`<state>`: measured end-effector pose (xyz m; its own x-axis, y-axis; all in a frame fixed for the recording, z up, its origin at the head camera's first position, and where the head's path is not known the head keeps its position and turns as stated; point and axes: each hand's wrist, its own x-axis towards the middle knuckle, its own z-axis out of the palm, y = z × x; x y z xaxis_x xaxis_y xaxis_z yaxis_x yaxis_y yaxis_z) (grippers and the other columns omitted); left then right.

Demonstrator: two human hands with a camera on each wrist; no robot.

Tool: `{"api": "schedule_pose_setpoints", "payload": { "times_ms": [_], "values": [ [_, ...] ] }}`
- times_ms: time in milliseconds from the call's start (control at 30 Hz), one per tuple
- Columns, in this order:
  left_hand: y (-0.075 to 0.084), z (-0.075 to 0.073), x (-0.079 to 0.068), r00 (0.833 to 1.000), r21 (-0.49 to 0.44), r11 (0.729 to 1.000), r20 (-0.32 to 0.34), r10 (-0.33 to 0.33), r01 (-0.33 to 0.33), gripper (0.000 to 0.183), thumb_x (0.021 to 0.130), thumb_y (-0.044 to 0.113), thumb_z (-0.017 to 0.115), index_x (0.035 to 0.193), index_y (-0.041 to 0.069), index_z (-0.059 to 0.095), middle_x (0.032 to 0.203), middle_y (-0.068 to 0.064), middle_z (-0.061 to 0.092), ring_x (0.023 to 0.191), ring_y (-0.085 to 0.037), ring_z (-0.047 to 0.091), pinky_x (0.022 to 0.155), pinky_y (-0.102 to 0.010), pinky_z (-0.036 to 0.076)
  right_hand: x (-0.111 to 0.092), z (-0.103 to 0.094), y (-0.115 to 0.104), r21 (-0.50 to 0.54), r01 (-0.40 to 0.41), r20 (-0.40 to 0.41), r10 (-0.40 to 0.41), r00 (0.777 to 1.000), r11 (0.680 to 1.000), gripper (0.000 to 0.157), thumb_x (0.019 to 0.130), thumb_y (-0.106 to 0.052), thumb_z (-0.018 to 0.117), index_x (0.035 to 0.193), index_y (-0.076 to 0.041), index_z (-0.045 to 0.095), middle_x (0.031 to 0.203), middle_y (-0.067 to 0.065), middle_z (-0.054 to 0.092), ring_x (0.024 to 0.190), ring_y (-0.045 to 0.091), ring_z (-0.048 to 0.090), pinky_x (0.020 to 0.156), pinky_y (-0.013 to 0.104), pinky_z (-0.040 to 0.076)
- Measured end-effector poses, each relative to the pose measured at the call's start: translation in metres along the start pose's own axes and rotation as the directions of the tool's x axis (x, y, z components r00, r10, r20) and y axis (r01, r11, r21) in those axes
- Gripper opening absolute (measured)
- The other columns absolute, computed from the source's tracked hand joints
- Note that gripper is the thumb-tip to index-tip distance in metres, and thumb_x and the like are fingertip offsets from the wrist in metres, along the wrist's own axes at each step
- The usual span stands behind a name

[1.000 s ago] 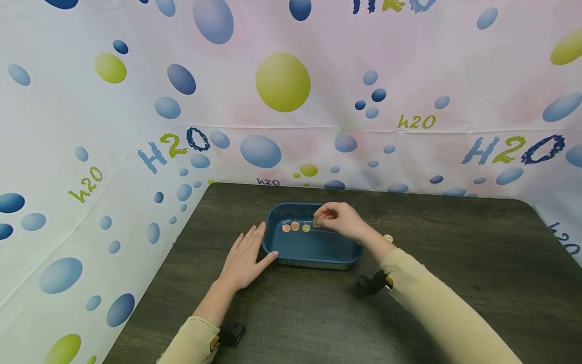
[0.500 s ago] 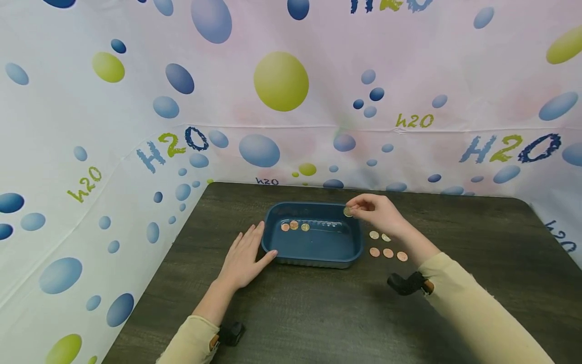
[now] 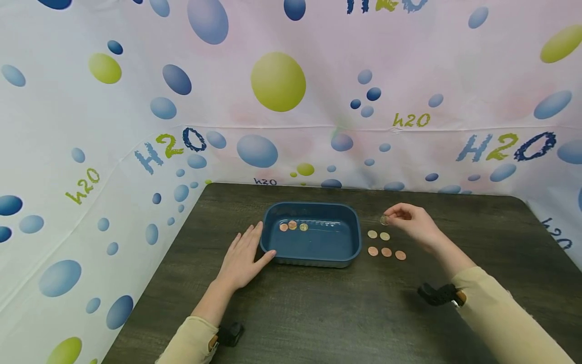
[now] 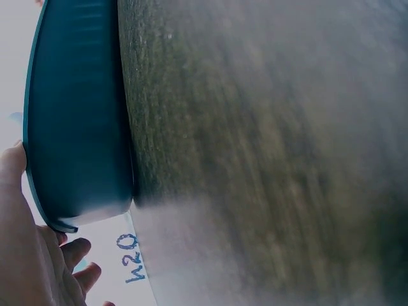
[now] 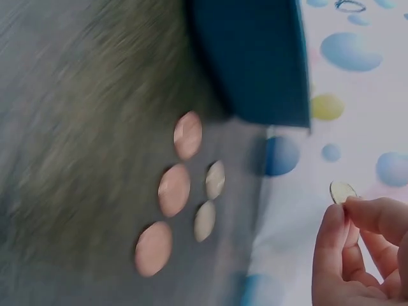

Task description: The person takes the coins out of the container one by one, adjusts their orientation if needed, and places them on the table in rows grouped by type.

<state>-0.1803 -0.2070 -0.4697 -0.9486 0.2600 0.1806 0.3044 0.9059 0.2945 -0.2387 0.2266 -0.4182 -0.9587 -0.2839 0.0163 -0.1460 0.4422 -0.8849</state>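
Coin [image 5: 342, 190], partly covered, in right hand [image 3: 413, 222]

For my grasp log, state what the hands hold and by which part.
The right hand pinches a gold-coloured coin near its edge, leaving part of its face showing. The left hand grips nothing; it rests against the blue tray.

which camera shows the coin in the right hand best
The right wrist view: the coin looks largest there, pinched in the right hand. The head view shows it small and partly covered; the left wrist view, not at all.
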Motion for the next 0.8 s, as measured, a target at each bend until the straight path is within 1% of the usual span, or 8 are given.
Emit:
{"api": "schedule_pose_setpoints", "payload": {
  "times_ms": [167,400,600,700,800],
  "values": [
    [0.000,0.000,0.000,1.000,0.001,1.000,-0.002,0.003,-0.003,0.086,0.092,0.068,0.036,0.154,0.011,0.017,0.156,-0.004,0.023,0.143,-0.023,0.020,0.113,-0.053,0.016,-0.003,-0.006,0.021,-0.036,-0.057,-0.009,0.056,0.998,0.998,0.027,0.099,-0.013,0.054,0.116,0.007,0.057,0.110,0.022,0.060,0.099,0.034,0.060,0.090,0.052,0.047],
    [0.000,-0.001,0.000,1.000,-0.003,1.000,0.000,-0.003,0.003,0.086,0.092,0.069,0.035,0.154,0.012,0.016,0.157,-0.002,0.022,0.143,-0.023,0.019,0.113,-0.052,0.015,-0.004,-0.008,0.043,-0.111,-0.121,-0.030,0.119,0.992,0.986,0.025,0.098,-0.013,0.055,0.113,0.007,0.060,0.100,0.017,0.063,0.089,0.028,0.061,0.081,0.046,0.050],
    [0.000,0.000,0.000,1.000,-0.008,1.000,-0.001,-0.003,0.003,0.086,0.092,0.068,0.036,0.154,0.012,0.016,0.156,-0.003,0.023,0.143,-0.023,0.020,0.113,-0.052,0.015,-0.005,-0.006,0.051,-0.155,-0.166,-0.034,0.163,0.986,0.974,0.025,0.097,-0.011,0.055,0.113,0.007,0.060,0.098,0.016,0.065,0.086,0.027,0.063,0.076,0.043,0.052],
    [0.000,0.000,0.000,1.000,-0.010,1.000,-0.004,-0.005,0.005,0.086,0.092,0.068,0.037,0.154,0.012,0.017,0.156,-0.004,0.023,0.143,-0.023,0.020,0.113,-0.052,0.015,-0.006,-0.004,0.053,-0.177,-0.174,-0.040,0.170,0.985,0.969,0.025,0.096,-0.010,0.056,0.113,0.007,0.061,0.097,0.015,0.065,0.084,0.026,0.062,0.072,0.040,0.050],
    [0.000,0.001,0.000,1.000,-0.007,1.000,-0.005,-0.007,0.007,0.086,0.092,0.067,0.038,0.154,0.012,0.016,0.156,-0.005,0.024,0.143,-0.022,0.019,0.113,-0.053,0.015,-0.005,-0.003,0.056,-0.217,-0.168,-0.055,0.160,0.986,0.962,0.024,0.094,-0.010,0.058,0.111,0.006,0.062,0.094,0.013,0.065,0.081,0.025,0.060,0.069,0.038,0.049]
  ]
}}
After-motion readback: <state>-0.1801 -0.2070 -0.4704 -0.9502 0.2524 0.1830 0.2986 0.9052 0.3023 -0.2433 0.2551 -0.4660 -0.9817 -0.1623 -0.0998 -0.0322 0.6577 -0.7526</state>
